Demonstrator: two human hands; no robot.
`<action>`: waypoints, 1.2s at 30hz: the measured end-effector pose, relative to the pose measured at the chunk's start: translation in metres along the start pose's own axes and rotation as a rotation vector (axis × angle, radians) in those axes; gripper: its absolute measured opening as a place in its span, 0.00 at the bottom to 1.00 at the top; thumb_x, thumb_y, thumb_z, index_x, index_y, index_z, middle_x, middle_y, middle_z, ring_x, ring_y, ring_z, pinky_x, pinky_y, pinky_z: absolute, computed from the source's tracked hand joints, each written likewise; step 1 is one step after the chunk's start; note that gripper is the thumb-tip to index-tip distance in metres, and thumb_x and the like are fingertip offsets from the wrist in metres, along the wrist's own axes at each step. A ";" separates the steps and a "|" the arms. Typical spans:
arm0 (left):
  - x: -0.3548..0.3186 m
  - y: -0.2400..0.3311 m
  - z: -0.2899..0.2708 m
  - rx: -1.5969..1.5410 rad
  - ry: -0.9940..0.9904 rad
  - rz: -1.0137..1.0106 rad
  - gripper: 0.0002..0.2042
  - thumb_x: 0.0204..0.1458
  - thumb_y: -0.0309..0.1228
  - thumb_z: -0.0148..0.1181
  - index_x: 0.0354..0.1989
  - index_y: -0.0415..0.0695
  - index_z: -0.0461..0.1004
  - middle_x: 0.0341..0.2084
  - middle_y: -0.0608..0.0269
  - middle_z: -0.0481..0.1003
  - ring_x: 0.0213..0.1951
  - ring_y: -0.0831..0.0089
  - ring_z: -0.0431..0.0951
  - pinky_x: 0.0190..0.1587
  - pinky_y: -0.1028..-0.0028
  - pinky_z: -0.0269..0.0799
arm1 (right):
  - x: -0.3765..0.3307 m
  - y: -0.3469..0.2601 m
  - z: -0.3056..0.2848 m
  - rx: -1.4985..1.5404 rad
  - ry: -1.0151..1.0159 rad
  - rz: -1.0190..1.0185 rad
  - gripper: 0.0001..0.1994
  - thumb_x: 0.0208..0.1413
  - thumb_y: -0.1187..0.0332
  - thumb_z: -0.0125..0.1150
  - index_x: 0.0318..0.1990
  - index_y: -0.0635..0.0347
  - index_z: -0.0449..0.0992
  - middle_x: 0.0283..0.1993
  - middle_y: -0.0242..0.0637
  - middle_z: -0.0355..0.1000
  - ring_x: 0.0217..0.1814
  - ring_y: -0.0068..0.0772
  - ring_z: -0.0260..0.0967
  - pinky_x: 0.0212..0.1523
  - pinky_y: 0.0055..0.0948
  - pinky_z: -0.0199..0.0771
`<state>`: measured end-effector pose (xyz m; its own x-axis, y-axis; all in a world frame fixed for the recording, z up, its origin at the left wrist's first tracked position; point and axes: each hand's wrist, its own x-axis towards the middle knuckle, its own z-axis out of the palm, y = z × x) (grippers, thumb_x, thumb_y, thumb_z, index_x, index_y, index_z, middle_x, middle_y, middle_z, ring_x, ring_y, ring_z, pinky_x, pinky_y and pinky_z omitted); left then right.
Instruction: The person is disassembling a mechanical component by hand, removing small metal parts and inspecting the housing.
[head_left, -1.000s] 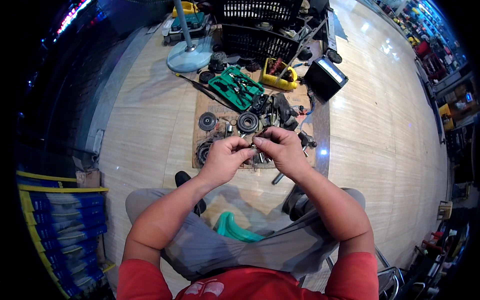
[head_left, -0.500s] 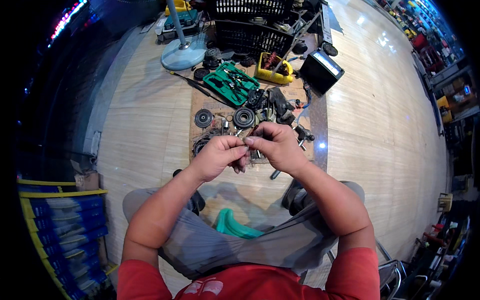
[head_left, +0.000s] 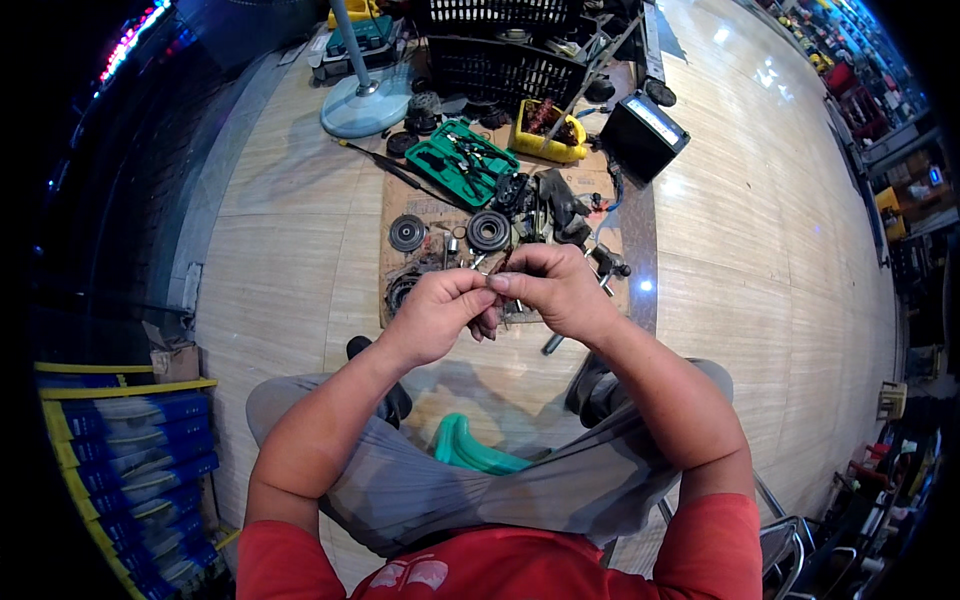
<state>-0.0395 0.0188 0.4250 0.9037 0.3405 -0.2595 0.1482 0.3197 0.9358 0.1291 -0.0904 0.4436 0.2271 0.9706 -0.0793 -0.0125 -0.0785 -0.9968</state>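
Both hands are close together, the left hand (head_left: 432, 312) and right hand (head_left: 553, 290) pinching a small dark part (head_left: 497, 268) between fingertips. It looks tiny, hard and light; best held at its ends.

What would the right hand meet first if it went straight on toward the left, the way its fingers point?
Probably the left hand: the right hand already touches its fingertips around a small dark part.

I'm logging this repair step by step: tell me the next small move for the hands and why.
Probably keep the pinch and work the small dark part between the fingertips: both the left hand and right hand are closed on it above the cardboard sheet of gears. What the part is cannot be told.
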 end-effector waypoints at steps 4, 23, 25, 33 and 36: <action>0.004 -0.005 -0.005 0.120 0.092 -0.012 0.09 0.62 0.30 0.52 0.40 0.36 0.75 0.28 0.64 0.78 0.28 0.79 0.77 0.31 0.78 0.73 | 0.003 0.004 0.004 -0.174 0.053 -0.054 0.07 0.54 0.70 0.65 0.34 0.66 0.78 0.26 0.36 0.76 0.28 0.24 0.73 0.32 0.25 0.73; 0.007 0.008 -0.027 -0.144 0.442 -0.109 0.11 0.60 0.37 0.55 0.30 0.43 0.73 0.20 0.68 0.73 0.21 0.79 0.73 0.22 0.78 0.65 | -0.005 -0.034 -0.014 -1.202 0.422 -1.076 0.16 0.38 0.69 0.66 0.39 0.58 0.76 0.37 0.35 0.71 0.40 0.38 0.68 0.39 0.37 0.64; 0.008 0.009 -0.027 -0.196 0.457 -0.111 0.10 0.60 0.37 0.54 0.33 0.43 0.72 0.21 0.68 0.73 0.21 0.78 0.72 0.22 0.78 0.66 | -0.017 -0.033 -0.005 -1.140 0.288 -1.125 0.12 0.39 0.69 0.63 0.36 0.59 0.76 0.31 0.34 0.69 0.34 0.35 0.67 0.35 0.33 0.64; 0.006 0.008 -0.015 -0.262 0.366 -0.084 0.10 0.61 0.35 0.53 0.34 0.41 0.74 0.21 0.64 0.75 0.22 0.75 0.75 0.23 0.77 0.67 | -0.007 0.007 0.012 -1.114 0.379 -0.692 0.18 0.45 0.67 0.66 0.45 0.60 0.74 0.45 0.37 0.71 0.47 0.43 0.67 0.46 0.41 0.64; 0.006 0.004 -0.007 -0.209 0.333 -0.078 0.10 0.61 0.33 0.53 0.33 0.40 0.74 0.21 0.64 0.75 0.22 0.75 0.75 0.24 0.78 0.68 | -0.008 0.016 0.010 -0.969 0.305 -0.646 0.17 0.46 0.68 0.67 0.45 0.59 0.74 0.44 0.37 0.72 0.47 0.44 0.68 0.48 0.41 0.64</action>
<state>-0.0360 0.0288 0.4253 0.7085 0.5647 -0.4234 0.0959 0.5173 0.8504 0.1174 -0.0969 0.4282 0.1445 0.8099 0.5685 0.8955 0.1373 -0.4233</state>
